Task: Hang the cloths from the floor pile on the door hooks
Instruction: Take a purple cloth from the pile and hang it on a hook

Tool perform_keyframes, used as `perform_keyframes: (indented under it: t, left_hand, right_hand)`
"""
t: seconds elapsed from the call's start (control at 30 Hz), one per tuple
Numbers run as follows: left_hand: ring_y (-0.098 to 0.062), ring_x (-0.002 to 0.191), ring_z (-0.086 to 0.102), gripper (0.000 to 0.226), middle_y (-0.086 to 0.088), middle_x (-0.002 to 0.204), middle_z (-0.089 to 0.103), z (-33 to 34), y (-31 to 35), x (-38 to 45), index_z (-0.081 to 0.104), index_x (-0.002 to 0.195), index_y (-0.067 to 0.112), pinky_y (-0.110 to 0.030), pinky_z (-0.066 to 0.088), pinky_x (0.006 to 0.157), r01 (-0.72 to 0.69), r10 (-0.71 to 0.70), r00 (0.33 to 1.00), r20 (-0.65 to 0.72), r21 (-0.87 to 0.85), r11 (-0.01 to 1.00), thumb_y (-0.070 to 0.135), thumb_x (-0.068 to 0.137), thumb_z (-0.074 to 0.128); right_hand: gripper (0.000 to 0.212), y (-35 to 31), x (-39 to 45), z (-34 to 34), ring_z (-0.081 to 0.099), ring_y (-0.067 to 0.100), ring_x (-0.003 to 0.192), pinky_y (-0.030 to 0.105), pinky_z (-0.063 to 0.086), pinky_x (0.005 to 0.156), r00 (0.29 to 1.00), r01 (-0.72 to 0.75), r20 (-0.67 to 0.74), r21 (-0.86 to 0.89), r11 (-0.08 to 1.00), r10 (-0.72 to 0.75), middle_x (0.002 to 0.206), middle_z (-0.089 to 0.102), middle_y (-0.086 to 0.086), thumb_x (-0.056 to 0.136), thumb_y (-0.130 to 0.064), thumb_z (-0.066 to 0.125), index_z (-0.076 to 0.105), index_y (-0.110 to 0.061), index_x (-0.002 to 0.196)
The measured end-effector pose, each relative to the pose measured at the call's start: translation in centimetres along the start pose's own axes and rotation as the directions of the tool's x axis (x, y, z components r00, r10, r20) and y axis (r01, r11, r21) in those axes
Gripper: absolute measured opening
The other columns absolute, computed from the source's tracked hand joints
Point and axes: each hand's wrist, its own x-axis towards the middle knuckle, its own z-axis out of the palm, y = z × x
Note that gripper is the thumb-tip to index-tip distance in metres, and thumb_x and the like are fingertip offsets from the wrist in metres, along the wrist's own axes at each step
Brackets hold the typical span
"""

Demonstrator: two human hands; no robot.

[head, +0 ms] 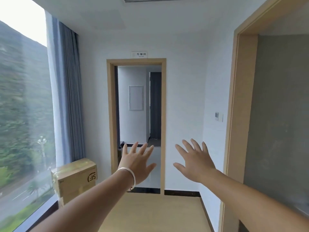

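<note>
A white-walled room with a tan floor (150, 213) faces an open wood-framed doorway (136, 128); a window (23, 114) and grey curtain (68, 97) stand left, a cardboard box (75, 178) below. Both hands — left hand (136, 162), right hand (194, 162) — are raised, fingers spread wide, holding nothing. Cloths and hooks are out of view.

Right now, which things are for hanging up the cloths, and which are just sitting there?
For the job: left hand, right hand, both empty; no cloths or hooks visible.
Just there: cardboard box, curtain, doorway, wall switch.
</note>
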Motion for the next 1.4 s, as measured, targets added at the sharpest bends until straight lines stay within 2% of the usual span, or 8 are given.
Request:
perform_keyframes:
  t: [0.23, 0.53, 0.87, 1.0, 1.13, 1.4]
  left_hand:
    - [-0.024, 0.147, -0.004, 0.069, 0.007, 0.160, 0.002, 6.1, -5.7, 6.7, 0.000, 0.150, 0.036, -0.063, 0.001, 0.114, 0.000, 0.000, 1.000, 0.007, 0.020, 1.000, 0.068, 0.091, 0.013]
    - [-0.023, 0.148, -0.001, 0.069, 0.002, 0.161, 0.003, 13.5, -7.3, 15.6, -0.001, 0.150, 0.036, -0.061, 0.001, 0.114, 0.006, -0.006, 0.999, 0.037, -0.002, 1.000, 0.068, 0.091, 0.014]
    - [-0.024, 0.147, 0.000, 0.070, -0.001, 0.160, 0.006, 20.0, -7.9, 31.2, -0.001, 0.150, 0.033, -0.057, 0.001, 0.115, 0.041, -0.044, 0.999, 0.031, 0.089, 0.995, 0.066, 0.093, 0.020]
    - [-0.023, 0.147, 0.000, 0.068, -0.001, 0.160, 0.007, 22.5, -7.4, 37.4, 0.001, 0.151, 0.033, -0.056, 0.002, 0.115, 0.068, -0.070, 0.997, 0.013, 0.082, 0.994, 0.064, 0.093, 0.022]
    - [-0.023, 0.147, 0.000, 0.067, -0.001, 0.160, 0.007, 25.2, -7.3, 42.2, 0.001, 0.150, 0.033, -0.057, 0.001, 0.116, 0.056, -0.059, 0.998, 0.032, 0.076, 0.996, 0.063, 0.094, 0.022]
    - [-0.022, 0.147, 0.001, 0.067, -0.001, 0.160, 0.007, 31.0, -8.8, 52.0, 0.001, 0.151, 0.031, -0.056, 0.002, 0.116, 0.044, -0.049, 0.997, 0.061, 0.078, 0.996, 0.061, 0.095, 0.022]
  right_hand:
    - [0.073, -1.4, 7.9, 6.0, -0.001, 0.026, 0.148, 0.060, 0.001, 0.114, 0.999, 0.000, 0.042, -0.045, 0.999, 0.002, 0.162, 0.005, 0.002, 0.090, -0.069, 0.022, 0.005, -0.034, 0.152]
    - [0.072, 0.4, 17.7, 12.5, 0.005, 0.026, 0.147, 0.060, 0.004, 0.113, 0.999, -0.018, 0.046, -0.056, 0.998, 0.020, 0.161, 0.011, 0.004, 0.091, -0.068, 0.024, 0.010, -0.032, 0.152]
    - [0.072, 7.9, 32.2, 20.8, 0.006, 0.026, 0.147, 0.060, 0.005, 0.112, 1.000, -0.023, -0.002, -0.027, 0.999, 0.023, 0.160, 0.012, 0.005, 0.092, -0.067, 0.026, 0.013, -0.031, 0.152]
    - [0.071, 11.0, 37.4, 24.1, 0.006, 0.025, 0.147, 0.060, 0.005, 0.113, 1.000, 0.015, -0.018, -0.040, 0.999, -0.015, 0.160, 0.013, 0.006, 0.092, -0.066, 0.027, 0.014, -0.030, 0.152]
    - [0.071, 12.9, 41.4, 27.0, 0.007, 0.024, 0.147, 0.059, 0.005, 0.114, 1.000, 0.004, -0.004, -0.004, 1.000, -0.004, 0.160, 0.013, 0.006, 0.093, -0.065, 0.027, 0.011, -0.030, 0.152]
    - [0.070, 16.1, 49.7, 32.8, 0.010, 0.024, 0.147, 0.057, 0.006, 0.114, 1.000, -0.009, 0.009, 0.004, 1.000, 0.009, 0.159, 0.016, 0.005, 0.093, -0.065, 0.028, 0.017, -0.028, 0.151]
